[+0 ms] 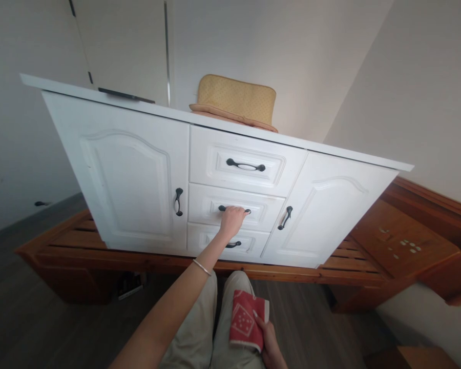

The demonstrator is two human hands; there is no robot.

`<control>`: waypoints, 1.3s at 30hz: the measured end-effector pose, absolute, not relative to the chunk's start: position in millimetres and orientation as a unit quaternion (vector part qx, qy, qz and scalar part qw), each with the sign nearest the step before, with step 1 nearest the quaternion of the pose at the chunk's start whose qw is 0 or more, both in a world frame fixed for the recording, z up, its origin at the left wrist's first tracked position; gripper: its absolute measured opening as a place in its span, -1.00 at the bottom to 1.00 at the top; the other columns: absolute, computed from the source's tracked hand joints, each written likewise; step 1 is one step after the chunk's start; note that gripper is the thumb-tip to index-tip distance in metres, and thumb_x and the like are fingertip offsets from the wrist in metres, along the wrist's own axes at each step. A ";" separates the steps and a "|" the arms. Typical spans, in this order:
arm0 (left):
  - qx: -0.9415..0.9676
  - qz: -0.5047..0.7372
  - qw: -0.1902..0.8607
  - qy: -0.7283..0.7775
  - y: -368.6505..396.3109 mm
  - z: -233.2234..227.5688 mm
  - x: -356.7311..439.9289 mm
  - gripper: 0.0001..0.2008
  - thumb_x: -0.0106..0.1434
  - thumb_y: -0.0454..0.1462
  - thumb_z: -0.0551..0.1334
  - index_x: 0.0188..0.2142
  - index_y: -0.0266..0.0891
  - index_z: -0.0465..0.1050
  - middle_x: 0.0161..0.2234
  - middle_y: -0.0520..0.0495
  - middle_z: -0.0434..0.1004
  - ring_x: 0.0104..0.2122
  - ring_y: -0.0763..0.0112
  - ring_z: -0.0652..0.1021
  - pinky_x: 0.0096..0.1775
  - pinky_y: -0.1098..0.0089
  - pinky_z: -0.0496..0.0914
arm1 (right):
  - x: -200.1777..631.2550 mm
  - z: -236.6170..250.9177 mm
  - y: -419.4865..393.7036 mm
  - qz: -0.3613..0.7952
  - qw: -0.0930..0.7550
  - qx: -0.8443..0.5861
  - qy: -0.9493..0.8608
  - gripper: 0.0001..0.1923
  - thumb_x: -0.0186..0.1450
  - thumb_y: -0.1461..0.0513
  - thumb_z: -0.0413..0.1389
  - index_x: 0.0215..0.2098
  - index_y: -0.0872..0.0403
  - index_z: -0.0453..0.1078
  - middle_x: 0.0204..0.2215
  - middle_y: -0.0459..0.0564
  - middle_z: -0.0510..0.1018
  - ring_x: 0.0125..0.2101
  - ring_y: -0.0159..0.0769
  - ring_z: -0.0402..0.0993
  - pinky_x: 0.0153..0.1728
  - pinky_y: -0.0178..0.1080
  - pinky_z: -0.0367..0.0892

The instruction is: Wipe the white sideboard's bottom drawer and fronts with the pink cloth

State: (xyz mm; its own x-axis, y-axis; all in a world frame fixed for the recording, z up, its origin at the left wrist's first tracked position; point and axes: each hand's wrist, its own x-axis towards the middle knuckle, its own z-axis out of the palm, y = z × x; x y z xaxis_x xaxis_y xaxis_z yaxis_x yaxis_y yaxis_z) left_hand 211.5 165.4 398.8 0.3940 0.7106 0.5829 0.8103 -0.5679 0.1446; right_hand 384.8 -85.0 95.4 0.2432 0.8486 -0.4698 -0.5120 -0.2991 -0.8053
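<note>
My left hand [232, 220] is closed around the black handle [223, 208] of the middle drawer [271, 211], which is flush with the white cabinet [138, 174]. A thin bracelet circles that wrist. Low in the view, my right hand [269, 338] grips a folded red cloth [243, 320] with a white pattern and a pale edge, held over my right thigh. Above and below the middle drawer are the top drawer [217, 166] and the bottom drawer [200, 238], both closed with dark handles.
The cabinet stands on a slatted wooden bench [161, 260]. On its top rest a yellow woven item [236, 100] and a flat dark object [125, 95]. Closed doors flank the drawers. A wooden panel [407, 246] lies at right; a cardboard box [415, 357] sits below.
</note>
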 end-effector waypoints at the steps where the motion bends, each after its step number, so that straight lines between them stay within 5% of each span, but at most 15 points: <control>1: -0.831 -0.305 0.081 -0.457 165.1 398.8 211.4 -0.67 0.48 -0.18 0.08 -0.27 -0.30 0.55 -0.32 -0.19 0.66 -0.25 0.16 0.60 -0.14 0.21 0.32 | 384.8 95.1 -85.0 0.595 0.575 -0.540 -0.153 -0.33 -0.15 -0.06 0.48 -0.20 0.18 0.59 -0.27 0.18 0.73 -0.20 0.15 0.67 -0.06 0.08 0.53; 11: -0.827 -0.298 0.082 -0.469 150.5 401.0 212.0 -0.66 0.49 -0.21 0.06 -0.29 -0.31 0.52 -0.33 -0.18 0.65 -0.24 0.16 0.59 -0.13 0.20 0.30 | 383.4 103.0 -86.2 0.599 0.580 -0.536 -0.134 -0.29 -0.16 -0.02 0.50 -0.18 0.27 0.59 -0.26 0.24 0.72 -0.23 0.08 0.68 -0.12 -0.03 0.55; 24: -0.841 -0.308 0.108 -0.432 -19.2 395.6 180.3 -0.84 0.44 -0.31 0.15 -0.32 -0.17 0.40 -0.38 0.01 0.55 -0.33 0.25 0.54 -0.24 0.23 0.32 | 381.2 122.6 -87.4 0.621 0.567 -0.525 -0.134 -0.32 -0.08 0.01 0.49 -0.11 0.28 0.60 -0.21 0.27 0.71 -0.07 0.19 0.64 0.02 0.04 0.52; 34: -0.854 -0.293 0.059 -0.426 -51.0 392.4 176.6 -0.87 0.38 -0.41 0.15 -0.22 -0.19 0.43 -0.29 -0.01 0.59 -0.26 0.21 0.57 -0.17 0.17 0.45 | 382.3 123.3 -86.5 0.639 0.554 -0.515 -0.137 -0.28 -0.06 0.00 0.49 -0.05 0.28 0.59 -0.17 0.28 0.70 -0.05 0.18 0.63 0.08 0.05 0.47; 39: -0.862 -0.291 0.021 -0.416 -57.9 399.1 166.2 -0.81 0.36 -0.27 0.25 -0.04 -0.21 0.45 -0.08 -0.12 0.63 -0.06 0.10 0.58 0.01 0.06 0.48 | 381.5 126.6 -96.2 0.684 0.571 -0.439 -0.118 -0.38 0.02 0.04 0.45 -0.04 0.25 0.59 -0.15 0.25 0.71 -0.01 0.13 0.62 0.13 0.06 0.42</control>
